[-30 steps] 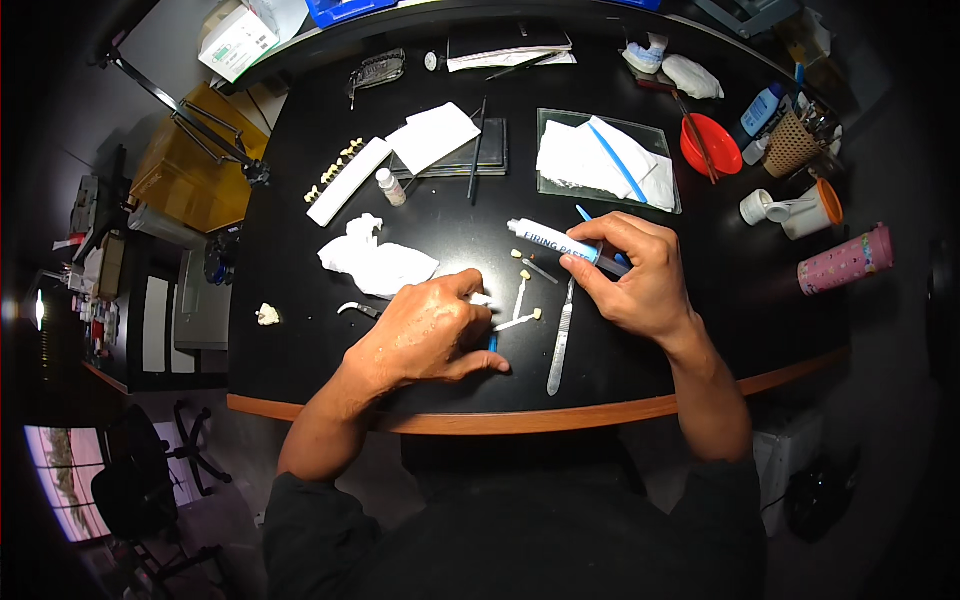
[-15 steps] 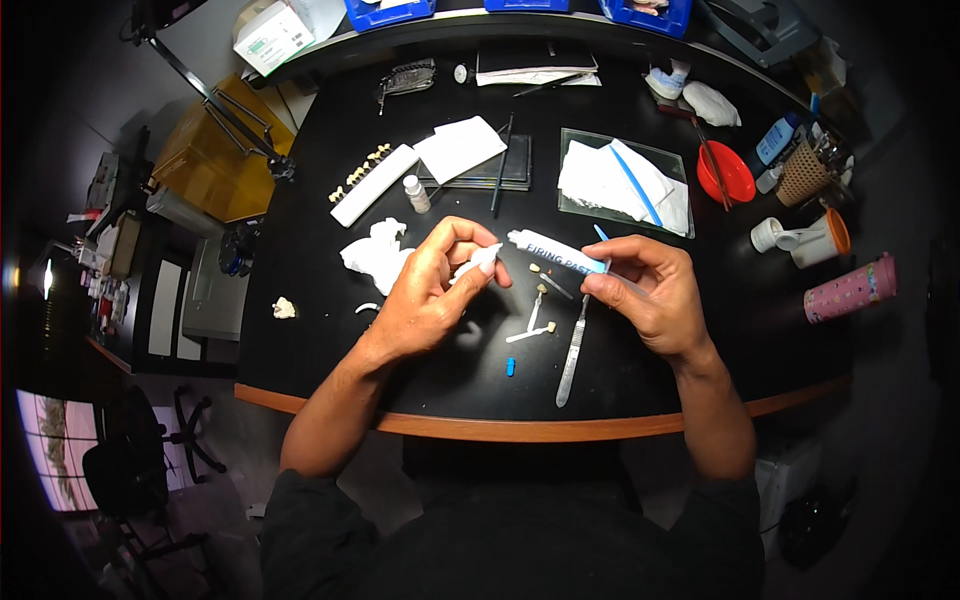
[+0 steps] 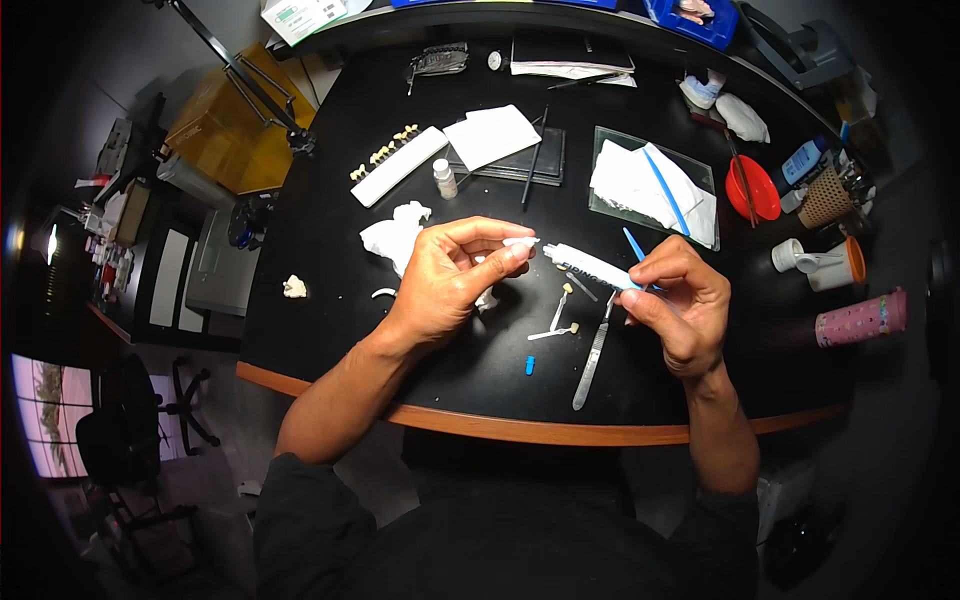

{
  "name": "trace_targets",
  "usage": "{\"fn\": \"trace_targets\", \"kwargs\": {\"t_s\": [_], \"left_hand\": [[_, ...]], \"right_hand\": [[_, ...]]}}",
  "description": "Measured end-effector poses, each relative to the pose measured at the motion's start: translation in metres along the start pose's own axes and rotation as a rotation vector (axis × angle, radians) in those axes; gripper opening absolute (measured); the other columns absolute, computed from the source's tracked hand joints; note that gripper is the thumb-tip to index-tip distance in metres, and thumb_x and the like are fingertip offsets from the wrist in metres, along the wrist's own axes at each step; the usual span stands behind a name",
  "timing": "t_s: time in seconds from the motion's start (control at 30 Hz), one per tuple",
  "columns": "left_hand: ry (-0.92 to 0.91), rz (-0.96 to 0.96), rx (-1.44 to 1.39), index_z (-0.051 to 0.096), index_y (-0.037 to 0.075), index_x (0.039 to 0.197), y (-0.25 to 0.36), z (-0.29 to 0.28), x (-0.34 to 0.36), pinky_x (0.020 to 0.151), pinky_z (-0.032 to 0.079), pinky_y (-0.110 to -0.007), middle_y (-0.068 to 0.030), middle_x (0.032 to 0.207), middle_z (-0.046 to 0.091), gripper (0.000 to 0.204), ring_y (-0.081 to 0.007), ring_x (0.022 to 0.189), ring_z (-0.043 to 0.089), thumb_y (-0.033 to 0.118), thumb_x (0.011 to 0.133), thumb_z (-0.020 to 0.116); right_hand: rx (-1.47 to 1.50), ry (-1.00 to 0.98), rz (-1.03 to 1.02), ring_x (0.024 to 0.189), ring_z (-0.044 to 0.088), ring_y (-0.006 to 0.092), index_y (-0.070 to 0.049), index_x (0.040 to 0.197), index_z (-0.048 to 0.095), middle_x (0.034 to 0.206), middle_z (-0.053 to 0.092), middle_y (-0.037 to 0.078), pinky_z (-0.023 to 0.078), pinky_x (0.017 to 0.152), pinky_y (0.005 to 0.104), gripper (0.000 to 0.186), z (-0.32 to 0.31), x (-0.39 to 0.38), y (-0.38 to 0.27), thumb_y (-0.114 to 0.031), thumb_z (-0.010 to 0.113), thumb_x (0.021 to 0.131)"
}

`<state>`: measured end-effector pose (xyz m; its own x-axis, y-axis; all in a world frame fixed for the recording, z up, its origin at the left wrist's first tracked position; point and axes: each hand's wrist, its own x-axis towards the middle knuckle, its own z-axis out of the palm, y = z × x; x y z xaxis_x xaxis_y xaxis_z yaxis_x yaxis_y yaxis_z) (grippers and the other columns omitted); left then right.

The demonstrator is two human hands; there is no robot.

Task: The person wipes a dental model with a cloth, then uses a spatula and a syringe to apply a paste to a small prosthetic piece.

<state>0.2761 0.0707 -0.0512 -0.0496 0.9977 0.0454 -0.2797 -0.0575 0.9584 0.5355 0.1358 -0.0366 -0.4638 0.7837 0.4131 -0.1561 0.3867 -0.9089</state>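
My left hand (image 3: 450,275) pinches a white tissue (image 3: 519,242) between thumb and fingertips; more white shows below the palm. Facing it, my right hand (image 3: 683,305) grips a white and blue paste tube (image 3: 590,269) by its blue end. The tube's uncapped nozzle points at the tissue, a small gap between them. Under the tube lies a metal scalpel handle (image 3: 592,368). Beside it are small tooth-shaped pieces on white sticks (image 3: 560,312) and a small blue cap (image 3: 530,365). A thin blue stick (image 3: 634,244) shows behind the tube; whether my right hand holds it, I cannot tell.
Crumpled tissue (image 3: 392,236), a small bottle (image 3: 444,180) and a white rack of tooth-shaped tabs (image 3: 400,168) stand left. A glass plate (image 3: 610,205) bears white paper and a blue tool. At right are a red bowl (image 3: 757,190) and a pink tumbler (image 3: 860,318).
The view has shifted, so the table's things sit further right. My left fingers have changed their pinch, with the tissue's tip now standing out toward the nozzle. Both hands keep their hold.
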Motion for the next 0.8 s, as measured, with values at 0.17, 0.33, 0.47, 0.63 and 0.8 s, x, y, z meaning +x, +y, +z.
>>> {"fn": "trace_targets", "kwargs": {"t_s": [0.17,0.33,0.47,0.63,0.8], "left_hand": [[0.001,0.051,0.117,0.073,-0.002,0.113,0.003,-0.003,-0.003,0.076,0.052,-0.023,-0.0075,0.095,0.074,0.021,-0.0086,0.084,0.066,0.005,0.093,0.076],[0.003,0.054,0.201,0.076,0.000,0.110,0.007,0.003,-0.003,0.074,0.051,-0.022,-0.0060,0.093,0.074,0.019,-0.0077,0.082,0.065,0.003,0.091,0.077],[0.013,0.055,0.188,0.077,-0.001,0.106,0.012,0.002,-0.005,0.074,0.052,-0.022,-0.0076,0.092,0.076,0.017,-0.0072,0.082,0.067,0.005,0.090,0.079],[0.011,0.063,0.204,0.077,0.000,0.106,0.011,0.002,-0.005,0.075,0.053,-0.022,-0.0075,0.094,0.076,0.017,-0.0073,0.084,0.067,0.004,0.090,0.079],[0.010,0.057,0.215,0.077,-0.001,0.106,0.011,0.002,-0.006,0.075,0.053,-0.022,-0.0075,0.094,0.076,0.017,-0.0075,0.084,0.067,0.004,0.089,0.079]], "right_hand": [[0.037,0.025,0.012,0.064,0.056,0.0084,0.002,0.088,0.069,0.087,0.061,0.009,0.043,0.057,0.0220,0.013,0.006,0.000,-0.002,0.010,0.071,0.077],[0.050,0.044,0.009,0.061,0.055,0.0076,0.002,0.085,0.069,0.086,0.061,0.010,0.042,0.056,0.0219,0.012,0.001,-0.003,-0.003,0.010,0.070,0.077],[0.027,0.027,0.011,0.061,0.054,0.0075,0.002,0.085,0.069,0.085,0.061,0.009,0.042,0.056,0.0219,0.012,0.003,-0.001,-0.004,0.010,0.070,0.076],[0.035,0.034,0.015,0.060,0.053,0.0071,0.001,0.083,0.068,0.085,0.061,0.009,0.041,0.055,0.0219,0.012,0.004,-0.001,-0.004,0.010,0.070,0.075],[0.045,0.039,0.025,0.060,0.052,0.0067,0.001,0.083,0.068,0.084,0.061,0.009,0.040,0.054,0.0216,0.012,0.005,-0.001,-0.006,0.010,0.070,0.075]]}}
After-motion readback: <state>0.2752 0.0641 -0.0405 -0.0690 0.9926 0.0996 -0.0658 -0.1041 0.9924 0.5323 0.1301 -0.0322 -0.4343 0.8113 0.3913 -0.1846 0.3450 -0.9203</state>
